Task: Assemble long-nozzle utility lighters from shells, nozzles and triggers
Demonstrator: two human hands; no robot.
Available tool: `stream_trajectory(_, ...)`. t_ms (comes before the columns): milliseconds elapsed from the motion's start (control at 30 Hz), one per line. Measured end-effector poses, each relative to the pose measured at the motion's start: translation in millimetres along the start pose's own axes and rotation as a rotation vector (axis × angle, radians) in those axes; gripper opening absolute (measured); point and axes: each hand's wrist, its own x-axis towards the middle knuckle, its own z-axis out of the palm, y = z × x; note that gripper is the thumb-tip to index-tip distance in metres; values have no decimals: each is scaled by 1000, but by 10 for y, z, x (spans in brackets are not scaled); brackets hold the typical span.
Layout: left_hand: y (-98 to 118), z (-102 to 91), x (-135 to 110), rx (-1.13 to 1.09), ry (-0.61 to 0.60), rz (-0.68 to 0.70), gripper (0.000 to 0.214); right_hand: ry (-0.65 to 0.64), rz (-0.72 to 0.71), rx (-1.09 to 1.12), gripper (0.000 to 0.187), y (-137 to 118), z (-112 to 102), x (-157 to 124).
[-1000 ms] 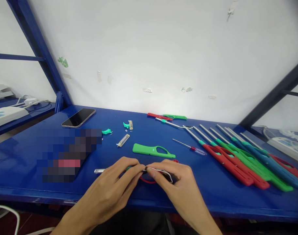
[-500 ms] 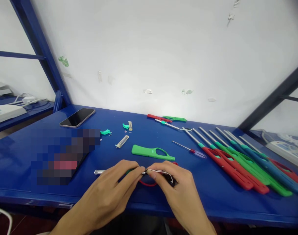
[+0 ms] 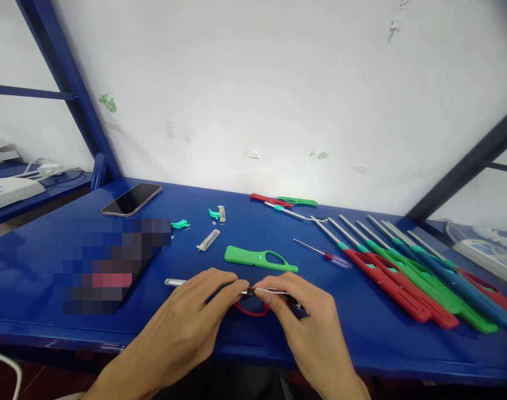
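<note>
My left hand (image 3: 195, 316) is closed around a lighter's metal tube (image 3: 175, 282), whose silvery end sticks out to its left. At its fingertips a thin metal piece meets a small black part (image 3: 251, 291). My right hand (image 3: 305, 316) pinches that black part together with a white wire (image 3: 278, 291). Both hands meet low over the table, fingertips almost touching. Beneath them lies a red handle shell (image 3: 253, 313), mostly hidden by the fingers. Just beyond the hands, a green handle shell (image 3: 245, 256) rests on the table.
To the right lie several long lighters (image 3: 386, 283) and a screwdriver (image 3: 330, 258). Clear fuel tanks (image 3: 209, 240) and teal triggers (image 3: 180, 224) sit at left centre. A phone (image 3: 132, 200) and a blurred dark object (image 3: 115, 272) are farther left. Shell halves (image 3: 297, 201) lie by the wall.
The visible tube end has shifted slightly right and up. My fingertips have moved a little, and more of the red shell's loop shows between my hands.
</note>
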Motion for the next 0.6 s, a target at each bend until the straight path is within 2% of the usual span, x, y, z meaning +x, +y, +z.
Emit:
stream_trajectory(100, -2, -16, 23, -101, -60, -45, 41, 25, -111, -53, 17, -3, 8, -15)
stream_trajectory(233, 1, -22, 57, -156, -70, -67, 35, 54, -243, -121, 17, 11, 27, -33)
stream_trajectory(600, 34, -61, 86, -149, -51, -75, 28, 37, -326, -236, 19, 67, 12, -84)
